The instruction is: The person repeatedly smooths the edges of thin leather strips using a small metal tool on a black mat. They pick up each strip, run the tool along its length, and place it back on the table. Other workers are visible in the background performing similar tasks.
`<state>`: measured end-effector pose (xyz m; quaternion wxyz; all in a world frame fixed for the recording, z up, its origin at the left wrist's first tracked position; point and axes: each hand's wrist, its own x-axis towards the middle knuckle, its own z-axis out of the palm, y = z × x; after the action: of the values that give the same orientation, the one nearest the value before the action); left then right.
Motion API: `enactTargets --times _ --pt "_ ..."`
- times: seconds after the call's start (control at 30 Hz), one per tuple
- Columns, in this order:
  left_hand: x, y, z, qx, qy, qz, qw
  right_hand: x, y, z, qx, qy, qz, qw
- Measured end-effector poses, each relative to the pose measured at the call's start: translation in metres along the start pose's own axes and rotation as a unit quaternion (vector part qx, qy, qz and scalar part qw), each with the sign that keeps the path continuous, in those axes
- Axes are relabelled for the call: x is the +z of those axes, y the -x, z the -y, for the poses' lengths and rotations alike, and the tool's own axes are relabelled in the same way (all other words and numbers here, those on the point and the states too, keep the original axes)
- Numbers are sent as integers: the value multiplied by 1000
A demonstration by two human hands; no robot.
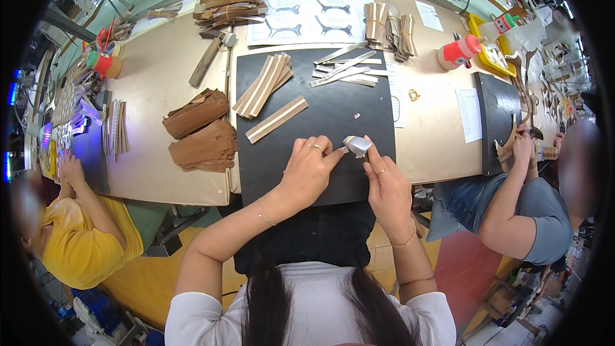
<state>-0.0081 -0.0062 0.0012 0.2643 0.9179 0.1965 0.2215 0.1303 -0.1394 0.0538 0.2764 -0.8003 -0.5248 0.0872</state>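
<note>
Over the near part of a black work board (307, 182), my left hand (311, 170) is closed, thumb and fingers pinching the pale end of a small silvery-white piece (357, 146). My right hand (389, 187) grips the same glossy piece from the other side. Its exact kind is too small and shiny to tell. Beyond my left hand lies one brown strip with a cream centre line (277, 119). A fanned stack of such strips (264, 84) sits behind it. Several silvery strips (346, 67) lie crossed at the board's far edge.
Brown leather pieces (202, 147) lie in stacks left of the board, near a hammer (208, 59). Printed sheets (314, 13) and bundled strips (384, 25) are at the back. Red bottles (458, 52) stand beside a yellow tray (490, 51). Co-workers sit at both sides.
</note>
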Motion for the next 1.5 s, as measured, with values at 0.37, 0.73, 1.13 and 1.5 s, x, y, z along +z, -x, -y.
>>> enactTargets --times 0.37,0.73,1.13,1.5 --pt "-4 -1 0 34 -25 12 999 1 0 -3 3 25 8 1000" --pt "-7 -2 0 73 -84 21 994 -3 -4 1 -8 48 25 999" --pt "8 -6 -4 48 -80 -28 995 1 -4 -10 -7 17 -26 999" --pt "-4 -1 0 29 -101 -1 995 -5 -11 -10 -15 60 22 998"
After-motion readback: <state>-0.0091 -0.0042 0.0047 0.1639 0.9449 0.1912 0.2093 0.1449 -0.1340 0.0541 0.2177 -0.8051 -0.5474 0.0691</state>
